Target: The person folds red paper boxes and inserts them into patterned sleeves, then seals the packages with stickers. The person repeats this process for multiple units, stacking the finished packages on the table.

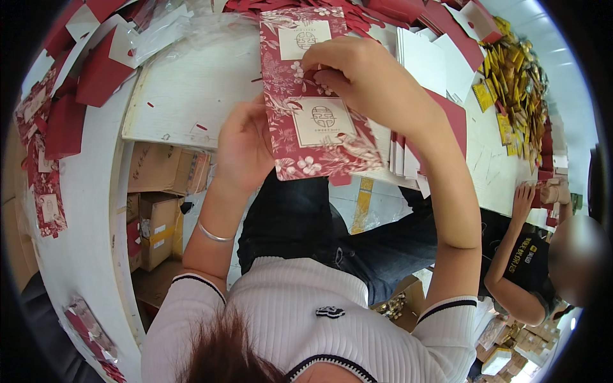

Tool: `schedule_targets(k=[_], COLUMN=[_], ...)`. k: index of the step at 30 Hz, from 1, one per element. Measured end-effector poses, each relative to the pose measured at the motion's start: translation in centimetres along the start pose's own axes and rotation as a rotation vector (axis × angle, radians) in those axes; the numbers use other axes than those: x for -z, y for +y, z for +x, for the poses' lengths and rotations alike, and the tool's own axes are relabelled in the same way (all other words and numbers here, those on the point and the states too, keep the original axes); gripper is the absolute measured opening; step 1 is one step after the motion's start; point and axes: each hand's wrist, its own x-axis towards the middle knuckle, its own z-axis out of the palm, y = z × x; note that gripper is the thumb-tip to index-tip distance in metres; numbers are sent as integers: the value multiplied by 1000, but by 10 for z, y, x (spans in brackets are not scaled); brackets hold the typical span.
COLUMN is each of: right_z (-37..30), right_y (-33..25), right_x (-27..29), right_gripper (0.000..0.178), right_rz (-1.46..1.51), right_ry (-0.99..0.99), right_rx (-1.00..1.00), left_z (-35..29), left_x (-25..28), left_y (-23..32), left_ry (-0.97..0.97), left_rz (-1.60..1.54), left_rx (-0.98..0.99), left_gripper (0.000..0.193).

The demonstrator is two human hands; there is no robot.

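Upright in front of me is a red printed cardboard piece (287,137) with pale flowers, birds and two cream label panels. Its left side rests in my left hand (246,147), whose fingers are partly hidden behind it. My right hand (364,73) reaches over from the right, fingers bent and closed against the card's front between the two panels. The right hand's wrist and forearm cover part of the card's right edge. Whether the card is a flat sheet or a folded sleeve, I cannot tell.
Plain red boxes (105,73) stand at the left of the white table (185,96). Stacked white and red cards (424,64) lie at the right, beyond them a pile of yellow packets (511,83). Cartons (156,223) sit below. Another person (523,268) works at the far right.
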Motion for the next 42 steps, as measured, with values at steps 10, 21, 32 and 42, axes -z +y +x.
schedule_targets(k=[10,21,32,42], right_z=[19,-20,-10,-9], right_y=[13,27,39,41], right_x=[4,-2,-3,-3], right_gripper=[5,10,10,11], right_rz=[113,401,46,129], right_ry=[-246,34,2,-13], right_rx=[-57,-264,-41,-17], left_z=[32,40,45,43], left_x=[8,-2,6,-3], left_y=[-19,-17,-16,-20], left_ry=[89,124,8,82], left_rz=[719,435,573,593], left_rx=[-405,-227,-142,-157], left_gripper=[10,22,21,21])
